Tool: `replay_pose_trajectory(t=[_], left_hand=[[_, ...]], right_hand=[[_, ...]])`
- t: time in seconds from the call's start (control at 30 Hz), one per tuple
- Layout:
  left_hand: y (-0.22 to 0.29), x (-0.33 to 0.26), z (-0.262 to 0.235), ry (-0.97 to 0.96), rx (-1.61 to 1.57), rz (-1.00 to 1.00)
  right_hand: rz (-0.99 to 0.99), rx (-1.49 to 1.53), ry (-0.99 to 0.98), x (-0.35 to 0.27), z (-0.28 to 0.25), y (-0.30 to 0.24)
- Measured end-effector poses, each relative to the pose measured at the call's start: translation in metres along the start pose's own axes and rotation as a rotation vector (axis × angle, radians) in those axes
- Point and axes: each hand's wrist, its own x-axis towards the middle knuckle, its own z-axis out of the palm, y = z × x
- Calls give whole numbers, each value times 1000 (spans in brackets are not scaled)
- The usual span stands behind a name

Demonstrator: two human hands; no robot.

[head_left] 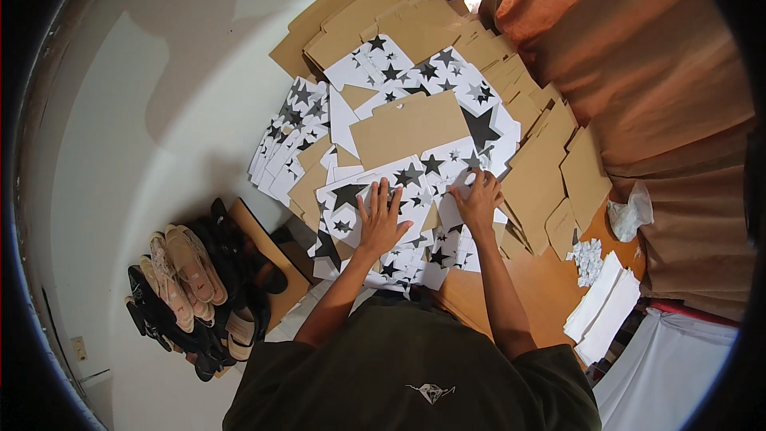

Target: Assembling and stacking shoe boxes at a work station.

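Observation:
My left hand (382,219) lies flat with fingers spread on a white cardboard box blank (345,196) printed with black and grey stars. To its right, my right hand (479,201) has its fingers bent and apart, with the fingertips resting on another star-printed piece (448,161). Neither hand is closed around anything that I can see. Just beyond my hands lies a flat box blank with its plain brown side up (411,129). More star-printed blanks (369,62) overlap beneath and behind it.
Stacks of brown cardboard blanks (542,172) fan out at the back and right. On the orange-brown table (542,283) at right are small silvery pieces (588,262), white sheets (604,303) and a clear plastic bag (630,211). Shoes (191,263) stand at left; brown curtains (630,56) hang right.

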Motion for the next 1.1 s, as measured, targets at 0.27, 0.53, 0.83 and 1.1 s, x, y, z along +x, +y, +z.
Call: replay_pose_trajectory(t=[0.27,0.53,0.83,1.1], left_hand=[[37,-5,-33,-40,-21,72],[51,-18,-60,160,-208,77],[80,3,-129,224,-966,138],[129,19,-146,-84,-1356,133]], right_hand=[[-12,433,147,16,-34,9],[128,1529,-462,20,-140,4],[-235,1409,-791,-41,-116,-9],[-267,1280,-380,-95,-126,-56]])
